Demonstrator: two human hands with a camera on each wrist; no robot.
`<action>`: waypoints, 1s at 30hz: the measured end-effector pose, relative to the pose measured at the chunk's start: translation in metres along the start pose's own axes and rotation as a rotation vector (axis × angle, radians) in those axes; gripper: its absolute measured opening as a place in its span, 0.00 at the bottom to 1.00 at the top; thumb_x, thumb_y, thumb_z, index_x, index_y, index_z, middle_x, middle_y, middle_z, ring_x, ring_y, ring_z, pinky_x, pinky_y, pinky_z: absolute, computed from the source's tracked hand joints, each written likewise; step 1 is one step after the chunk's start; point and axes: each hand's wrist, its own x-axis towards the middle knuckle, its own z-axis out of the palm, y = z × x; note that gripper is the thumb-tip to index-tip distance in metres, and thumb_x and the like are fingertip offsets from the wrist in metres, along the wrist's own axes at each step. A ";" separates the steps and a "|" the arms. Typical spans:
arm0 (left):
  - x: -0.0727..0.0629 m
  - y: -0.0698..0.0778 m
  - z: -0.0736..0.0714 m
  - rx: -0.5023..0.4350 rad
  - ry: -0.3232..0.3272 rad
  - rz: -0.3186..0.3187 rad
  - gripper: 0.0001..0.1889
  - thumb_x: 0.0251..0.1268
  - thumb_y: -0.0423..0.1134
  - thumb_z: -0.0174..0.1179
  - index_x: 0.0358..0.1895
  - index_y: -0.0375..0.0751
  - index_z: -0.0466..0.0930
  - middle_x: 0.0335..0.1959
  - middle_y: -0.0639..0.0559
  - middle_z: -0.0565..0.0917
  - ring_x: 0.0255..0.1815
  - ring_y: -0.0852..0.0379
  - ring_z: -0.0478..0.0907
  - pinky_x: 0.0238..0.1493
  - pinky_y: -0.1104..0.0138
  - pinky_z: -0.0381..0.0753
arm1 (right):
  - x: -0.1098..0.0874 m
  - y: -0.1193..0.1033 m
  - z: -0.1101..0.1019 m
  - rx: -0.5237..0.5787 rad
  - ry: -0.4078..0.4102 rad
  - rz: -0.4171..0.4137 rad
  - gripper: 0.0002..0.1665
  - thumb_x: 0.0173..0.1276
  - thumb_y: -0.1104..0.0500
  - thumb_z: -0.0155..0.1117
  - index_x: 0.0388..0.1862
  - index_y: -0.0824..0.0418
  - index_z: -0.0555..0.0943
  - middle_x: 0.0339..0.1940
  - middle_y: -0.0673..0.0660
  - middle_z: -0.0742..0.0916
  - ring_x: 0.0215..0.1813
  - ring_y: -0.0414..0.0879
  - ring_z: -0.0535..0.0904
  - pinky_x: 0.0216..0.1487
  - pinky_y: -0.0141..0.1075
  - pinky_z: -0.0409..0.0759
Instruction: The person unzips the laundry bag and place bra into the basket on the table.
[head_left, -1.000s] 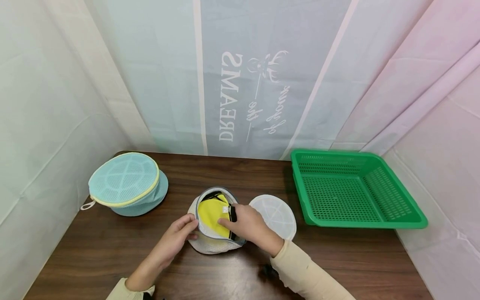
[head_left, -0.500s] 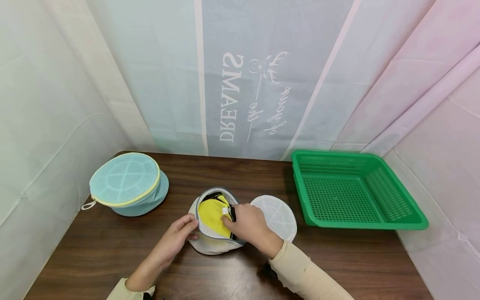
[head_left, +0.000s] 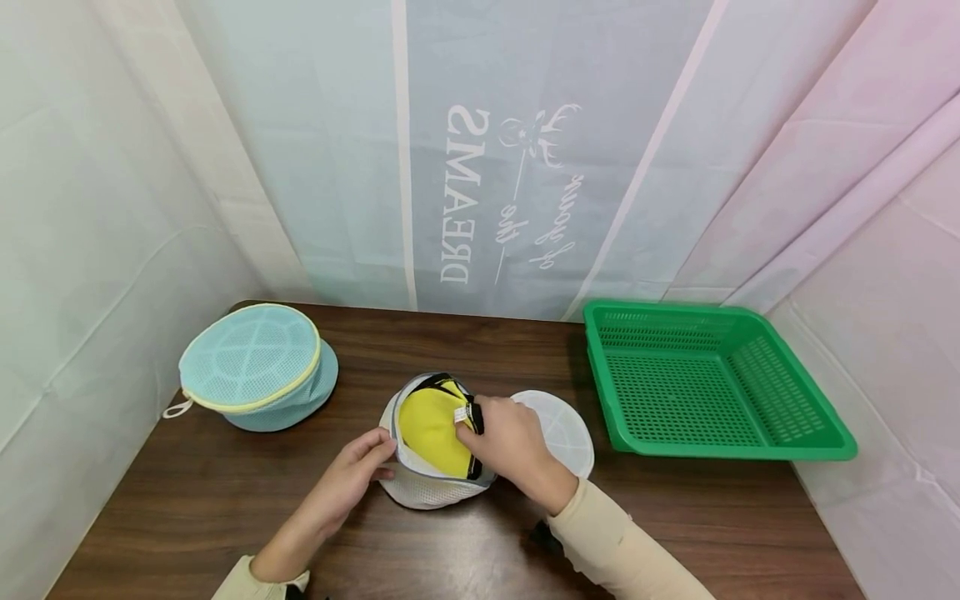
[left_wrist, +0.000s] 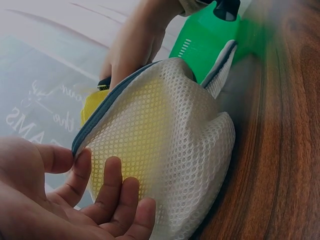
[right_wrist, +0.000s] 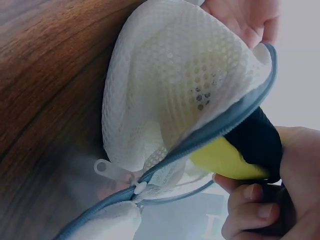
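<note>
A white mesh laundry bag (head_left: 435, 492) with a grey zip edge stands unzipped on the table, its round lid folded over to the right. Inside it sits a yellow garment (head_left: 431, 425) with black bands and a small white label. My left hand (head_left: 358, 467) pinches the bag's zip edge between thumb and forefinger, the other fingers loosely bent, as the left wrist view shows. My right hand (head_left: 513, 442) grips the garment's black band (right_wrist: 257, 137) at the bag's mouth, thumb on the near side. In the right wrist view a white zip pull (right_wrist: 112, 170) hangs from the zip.
At the left stands a light blue mesh bag (head_left: 251, 358) with a yellow zip edge. A green plastic basket (head_left: 607, 400) occupies the right side of the brown wooden table (head_left: 420, 558). The bag's white lid (head_left: 562, 437) lies beyond my right hand. Pale curtains surround the table.
My right hand has shifted slightly right, drawing the garment's black band and label with it, and more yellow fabric shows. My left hand stays on the bag's edge.
</note>
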 end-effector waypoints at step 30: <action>0.000 0.001 0.000 -0.001 0.014 -0.005 0.11 0.81 0.37 0.48 0.43 0.30 0.73 0.40 0.49 0.72 0.48 0.55 0.72 0.55 0.59 0.79 | -0.004 0.017 -0.048 0.148 -0.052 0.086 0.12 0.65 0.49 0.69 0.27 0.51 0.77 0.14 0.45 0.73 0.16 0.38 0.68 0.16 0.33 0.66</action>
